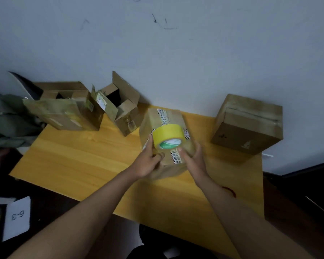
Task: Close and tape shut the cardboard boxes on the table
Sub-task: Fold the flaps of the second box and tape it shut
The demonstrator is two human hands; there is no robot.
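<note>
At frame centre, the closed box [163,139] is being grasped by left hand [148,161] and right hand [193,159]; the yellow tape roll [168,135] is being carried on top.

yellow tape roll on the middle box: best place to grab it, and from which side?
Grip the yellow tape roll across its outer band, coming from above and the near side. It rests tilted on the closed box, core facing the person, band sides exposed; left hand and right hand flank it.
</note>
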